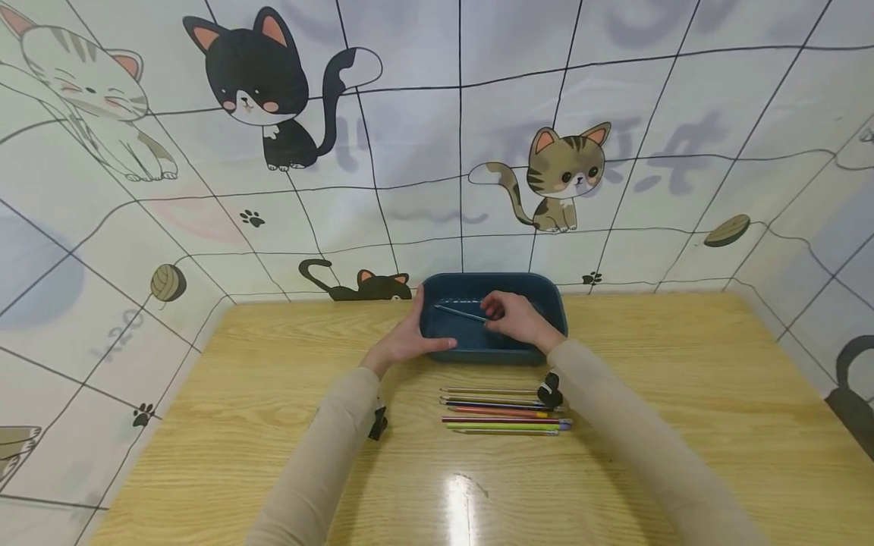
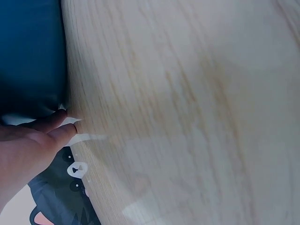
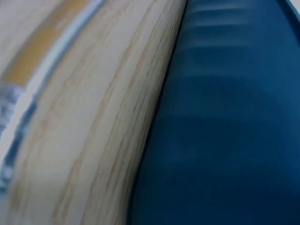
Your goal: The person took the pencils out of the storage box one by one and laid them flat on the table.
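A dark blue rectangular bin [image 1: 492, 356] stands at the back of the wooden table. My left hand [image 1: 410, 334] rests on its left end, the thumb stretched along the near rim and the fingers straight against the outer side. In the left wrist view, fingertips [image 2: 61, 124] lie by the bin's lower corner. Over the inside of the bin, my right hand [image 1: 512, 318] pinches a thin bluish pencil [image 1: 459, 312] by its right end, tip pointing left. The right wrist view shows the bin's wall [image 3: 220, 122], not the hand.
Several pencils [image 1: 505, 426] of different colours lie side by side on the table [image 1: 225, 440], in front of the bin. Behind stands a white wall covering [image 1: 423, 152] printed with cats and grid lines. Dark wrist devices show at both sleeves.
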Motion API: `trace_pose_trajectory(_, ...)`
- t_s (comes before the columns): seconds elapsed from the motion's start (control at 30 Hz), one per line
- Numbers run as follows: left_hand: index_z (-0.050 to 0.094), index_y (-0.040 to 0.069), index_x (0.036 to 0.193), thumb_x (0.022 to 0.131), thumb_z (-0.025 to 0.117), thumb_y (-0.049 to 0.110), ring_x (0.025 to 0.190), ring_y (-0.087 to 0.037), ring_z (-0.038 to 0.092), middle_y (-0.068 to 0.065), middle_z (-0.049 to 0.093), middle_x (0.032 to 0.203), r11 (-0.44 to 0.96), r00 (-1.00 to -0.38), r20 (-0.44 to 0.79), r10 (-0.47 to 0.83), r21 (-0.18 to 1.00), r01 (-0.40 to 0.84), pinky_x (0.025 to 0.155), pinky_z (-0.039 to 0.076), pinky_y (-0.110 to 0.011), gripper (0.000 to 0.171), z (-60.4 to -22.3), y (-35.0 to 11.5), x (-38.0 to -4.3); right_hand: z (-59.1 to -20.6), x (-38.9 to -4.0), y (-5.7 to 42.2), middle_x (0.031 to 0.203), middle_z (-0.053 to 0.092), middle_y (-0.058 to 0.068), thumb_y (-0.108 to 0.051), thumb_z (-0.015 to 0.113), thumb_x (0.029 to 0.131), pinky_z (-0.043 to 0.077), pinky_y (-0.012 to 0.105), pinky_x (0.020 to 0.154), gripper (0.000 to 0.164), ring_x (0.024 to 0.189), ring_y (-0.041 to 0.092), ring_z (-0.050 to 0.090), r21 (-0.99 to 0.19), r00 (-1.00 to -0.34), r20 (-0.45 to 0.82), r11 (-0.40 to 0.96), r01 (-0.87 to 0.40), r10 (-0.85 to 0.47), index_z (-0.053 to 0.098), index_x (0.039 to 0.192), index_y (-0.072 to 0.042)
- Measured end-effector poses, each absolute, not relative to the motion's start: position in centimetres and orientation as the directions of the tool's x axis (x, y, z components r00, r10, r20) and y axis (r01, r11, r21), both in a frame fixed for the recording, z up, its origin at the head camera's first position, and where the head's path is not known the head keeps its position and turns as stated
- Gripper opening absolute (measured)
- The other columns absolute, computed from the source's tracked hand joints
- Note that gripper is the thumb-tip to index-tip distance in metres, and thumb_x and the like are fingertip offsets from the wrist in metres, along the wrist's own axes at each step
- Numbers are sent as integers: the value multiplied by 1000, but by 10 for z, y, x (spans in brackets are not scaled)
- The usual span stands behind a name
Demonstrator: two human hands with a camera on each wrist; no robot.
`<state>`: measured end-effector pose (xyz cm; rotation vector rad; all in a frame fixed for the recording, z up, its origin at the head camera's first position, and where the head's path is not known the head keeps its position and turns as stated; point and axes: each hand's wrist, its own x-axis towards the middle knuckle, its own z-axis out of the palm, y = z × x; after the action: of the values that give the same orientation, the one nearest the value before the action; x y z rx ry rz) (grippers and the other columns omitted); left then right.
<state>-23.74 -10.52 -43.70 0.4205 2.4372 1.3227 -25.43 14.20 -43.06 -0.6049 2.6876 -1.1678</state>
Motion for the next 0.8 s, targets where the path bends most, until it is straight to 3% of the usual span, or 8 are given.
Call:
trace_pose_trajectory(0.57, -19, 22, 153, 81, 79, 36, 145, -28, 8, -8, -7, 161, 522, -899, -164, 406, 849, 81, 113, 16, -47, 122, -434, -107, -238, -439, -267, 139, 92, 63, 14, 5, 67, 84, 48, 42, 80, 25, 86, 28, 59, -677, -911, -51, 684, -270, -409, 62, 109, 7)
trace_pose_trajectory(0.8, -20, 22, 153, 82, 78, 37, 145, -28, 7, -7, -8, 160, 516, -895, -167, 415, 853, 79, 113, 17, -47, 122, -437, -107, -239, -439, -266, 141, 92, 66, 13, 2, 65, 87, 49, 41, 80, 29, 86, 25, 62, -708, -912, -58, 661, -250, -407, 62, 116, 7)
